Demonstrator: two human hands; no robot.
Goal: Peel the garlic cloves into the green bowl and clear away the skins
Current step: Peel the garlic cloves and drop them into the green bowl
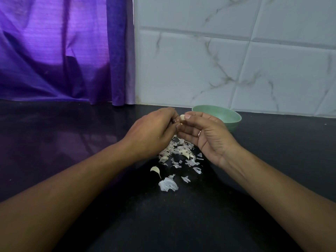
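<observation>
A pale garlic clove (182, 117) is pinched between thumb and fingers of my right hand (205, 135). My left hand (154, 131) meets it from the left, its curled fingertips on the same clove. Both hands hover above the black counter (72, 142). Beneath them lies a heap of papery garlic skins (179, 151) mixed with a few unpeeled cloves (185, 154). One clove with a thin tail (156, 170) lies apart, near a large skin flake (168, 185). The green bowl (231, 116) stands just behind my right hand; its inside is mostly hidden.
A purple curtain (63, 51) hangs at the back left, down to the counter. White marble-look wall tiles (236, 51) close off the back right. The dark counter stretches left and right of the skins.
</observation>
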